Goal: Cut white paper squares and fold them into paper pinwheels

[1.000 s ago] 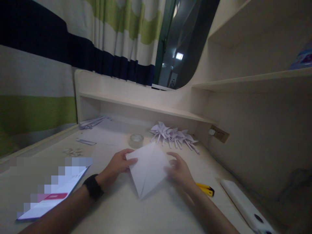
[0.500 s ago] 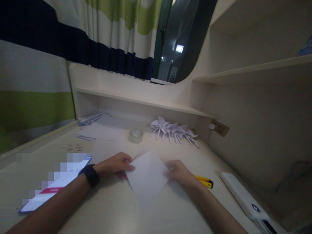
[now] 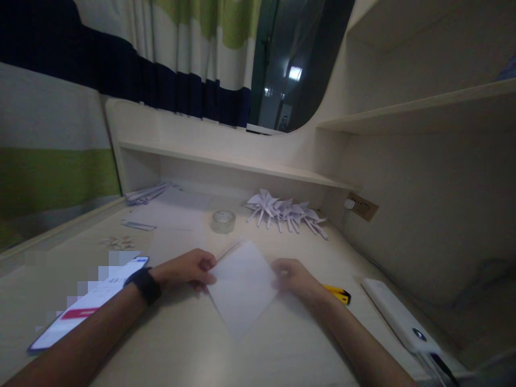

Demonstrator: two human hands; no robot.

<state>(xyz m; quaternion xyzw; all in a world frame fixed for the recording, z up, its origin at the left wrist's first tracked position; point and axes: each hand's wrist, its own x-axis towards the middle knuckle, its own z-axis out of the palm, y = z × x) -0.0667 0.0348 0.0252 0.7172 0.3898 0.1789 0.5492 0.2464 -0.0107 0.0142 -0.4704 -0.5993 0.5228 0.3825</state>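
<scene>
1. Paper first: a white folded sheet of paper (image 3: 243, 287), diamond-shaped with one point toward the person, lies flat on the pale wooden table (image 3: 193, 344), right between both hands.
2. Left hand (image 3: 189, 267), black watch at the wrist, curls its fingers down on the sheet's left corner, pinning it, likely so the fold can't slide.
3. Right hand (image 3: 293, 277) presses on the right corner, fingers bent over the edge; whether it pinches a layer or just bears down, I cannot tell.
4. Just beyond that hand sits a yellow and black utility knife (image 3: 337, 294), within reach but untouched.
5. A white slab-shaped power bank (image 3: 397, 317) lies further right, well apart.
6. Left of the watch, a lit phone (image 3: 86, 306) faces up, angled toward the person, perhaps for reading.
7. Farther back: a clear roll of tape (image 3: 223, 221) and a row of white folded paper figures (image 3: 284, 212), lined up under the shelf, away from the hands.
</scene>
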